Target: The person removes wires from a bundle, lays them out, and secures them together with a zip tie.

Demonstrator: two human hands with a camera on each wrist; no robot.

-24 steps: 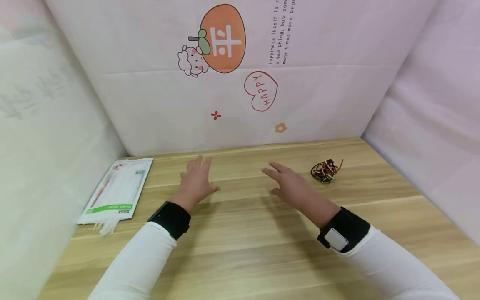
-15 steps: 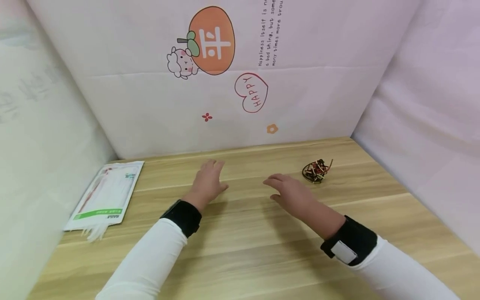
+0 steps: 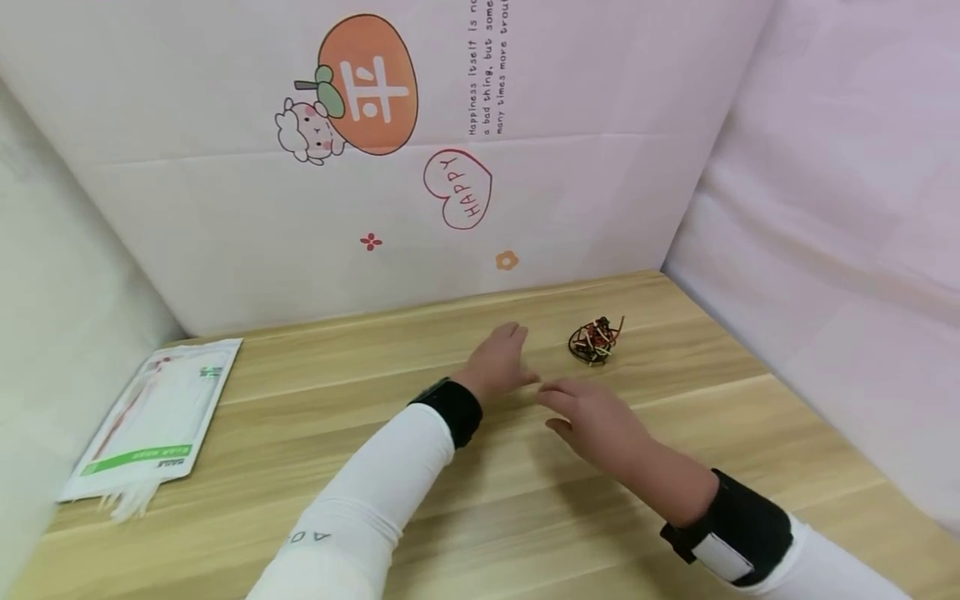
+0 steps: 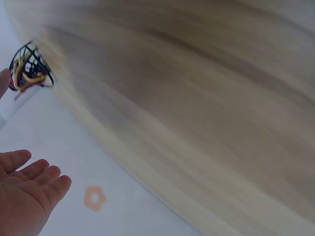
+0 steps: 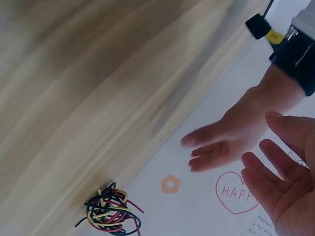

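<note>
A loose tangle of thin black, red and yellow wires lies toward the back right of the wooden table. My left hand hovers just left of it, empty, fingers extended toward it; in the left wrist view the hand shows its palm and relaxed fingers. Nearer the front, my right hand is held over the table with nothing in it, its fingers slightly bent. In the right wrist view both hands appear apart from the wire tangle.
A flat white packet with a green stripe lies at the left, thin whitish strips sticking out of its front end. White printed cloth walls the back, and plain cloth rises on both sides of the wooden table.
My left hand has swung right across the table toward the wires, coming close to the right hand. The head view has turned right. Wires and packet lie as before.
</note>
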